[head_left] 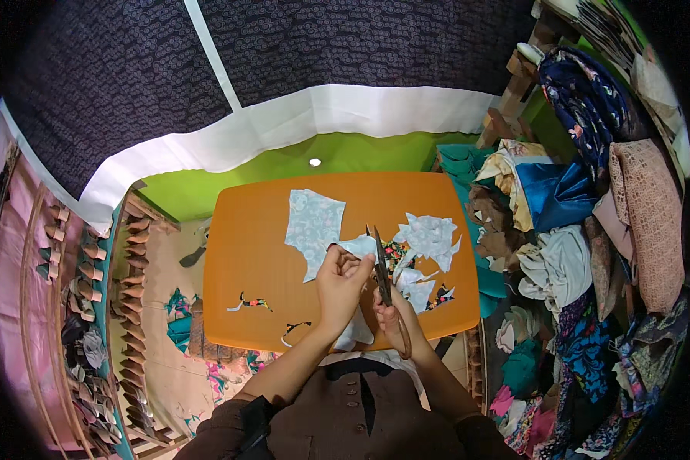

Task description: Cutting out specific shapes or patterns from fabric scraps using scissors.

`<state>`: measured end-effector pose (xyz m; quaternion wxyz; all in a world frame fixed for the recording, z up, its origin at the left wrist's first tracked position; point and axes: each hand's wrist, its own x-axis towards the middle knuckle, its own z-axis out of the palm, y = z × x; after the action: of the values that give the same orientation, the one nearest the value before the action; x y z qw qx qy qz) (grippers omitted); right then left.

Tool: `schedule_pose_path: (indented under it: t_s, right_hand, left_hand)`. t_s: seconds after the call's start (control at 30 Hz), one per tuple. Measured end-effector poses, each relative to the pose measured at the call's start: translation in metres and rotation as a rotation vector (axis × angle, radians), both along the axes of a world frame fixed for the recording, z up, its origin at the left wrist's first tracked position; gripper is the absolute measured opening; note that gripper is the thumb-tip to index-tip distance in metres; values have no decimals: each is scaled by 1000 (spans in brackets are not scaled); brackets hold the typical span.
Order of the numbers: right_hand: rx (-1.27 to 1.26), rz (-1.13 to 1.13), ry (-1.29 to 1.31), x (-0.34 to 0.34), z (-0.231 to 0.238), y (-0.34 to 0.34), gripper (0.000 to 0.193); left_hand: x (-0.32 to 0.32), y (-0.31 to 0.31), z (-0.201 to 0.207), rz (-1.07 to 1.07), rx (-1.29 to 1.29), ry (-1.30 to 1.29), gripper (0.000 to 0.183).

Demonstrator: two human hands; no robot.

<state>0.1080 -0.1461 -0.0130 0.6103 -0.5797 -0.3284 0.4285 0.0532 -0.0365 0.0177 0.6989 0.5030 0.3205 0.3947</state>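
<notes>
A person in a brown button-front garment works at an orange table [234, 230], both hands meeting over its near half. The left hand [343, 281] is closed to a pinch, thumb and fingertips gripping a small pale cloth [358, 246], probably so that it stays steady beside the blades. The right hand [392, 313] is curled around the scissors [382, 268], points away from the body, one handle reaching back past the palm toward the wrist; that direction likely keeps the tips clear of both arms. The blades look nearly together, and whether they touch the cloth cannot be told from this angle.

Beyond the left hand, a larger patterned piece [314, 222] lies flat, apparently set aside where neither arm crosses it. To the right, pale scraps [428, 232] crowd near the scissors, with dark floral fabric [395, 254] among them, perhaps gathered there because the cutting hand is close. A narrow floral strip [251, 303] lies alone on the left, well apart from the heap. A white piece [355, 332] lies below the hands by the near edge, partly hidden by the forearms. Heaped fabrics [560, 261] fill the right side.
</notes>
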Motion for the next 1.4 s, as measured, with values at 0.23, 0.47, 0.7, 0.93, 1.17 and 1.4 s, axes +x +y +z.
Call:
schedule_pose_path:
  t_s: [0.23, 0.47, 0.7, 0.93, 1.17, 1.4]
  right_hand:
    - [-13, -13, 74, -3, 3, -1, 61]
    - [21, -20, 20, 3, -7, -2, 58]
    - [61, -7, 3, 4, -7, -3, 57]
    - [4, 46, 136, 8, -2, -7, 57]
    - [-20, -1, 23, 5, 6, -8, 55]
    - [-68, -80, -364, 4, 12, -8, 54]
  left_hand:
    - [1, 3, -1, -25, -24, -10, 23]
    - [-2, 3, 4, -92, -10, 41, 21]
    - [-2, 9, 0, -171, 47, 111, 21]
    - [-3, 11, -6, -195, 138, 45, 27]
    - [-4, 11, -5, -270, 92, 28, 55]
    - [-6, 12, -10, -220, 47, 11, 52]
